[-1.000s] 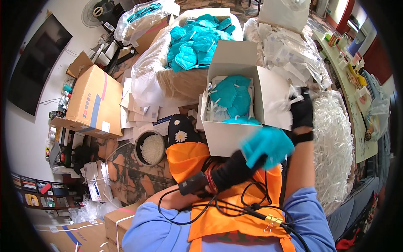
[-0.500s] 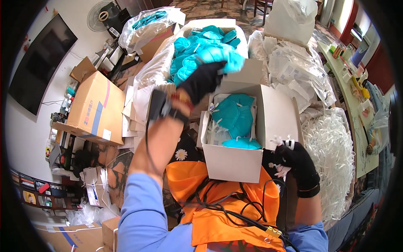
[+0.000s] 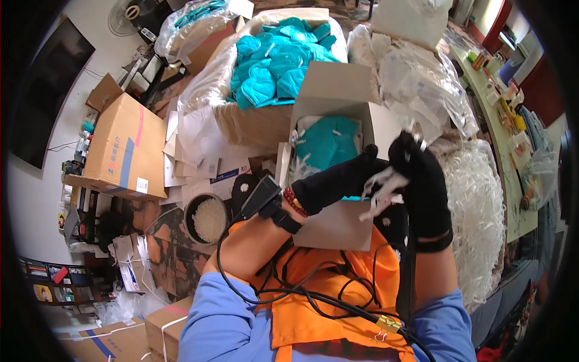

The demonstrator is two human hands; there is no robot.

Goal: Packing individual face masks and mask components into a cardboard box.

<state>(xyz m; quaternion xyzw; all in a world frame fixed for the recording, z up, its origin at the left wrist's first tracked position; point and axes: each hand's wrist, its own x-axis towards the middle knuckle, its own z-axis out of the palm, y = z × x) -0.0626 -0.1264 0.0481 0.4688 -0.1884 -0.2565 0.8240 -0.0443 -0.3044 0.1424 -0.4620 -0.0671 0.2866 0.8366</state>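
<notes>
My right hand, in a black glove, is closed on a small bundle of white elastic straps that dangle from its left side. Beside it, my left hand, also gloved, reaches across the open white box. Its fingers are drawn together close to the right hand's fingers; what they hold, if anything, is hidden. A teal cup-shaped face mask with white straps lies inside the box. Under my left forearm and hand only a sliver of another teal piece shows.
Beyond the white box stands a lined carton heaped with teal masks. At the right are a sack of white straps and clear plastic packets. A brown carton and a round tub stand left. Black cables cross my orange apron.
My left hand has come back from the mask heap to beside my right hand, and the teal mask by its fingers is gone from there. My right hand has risen toward the box.
</notes>
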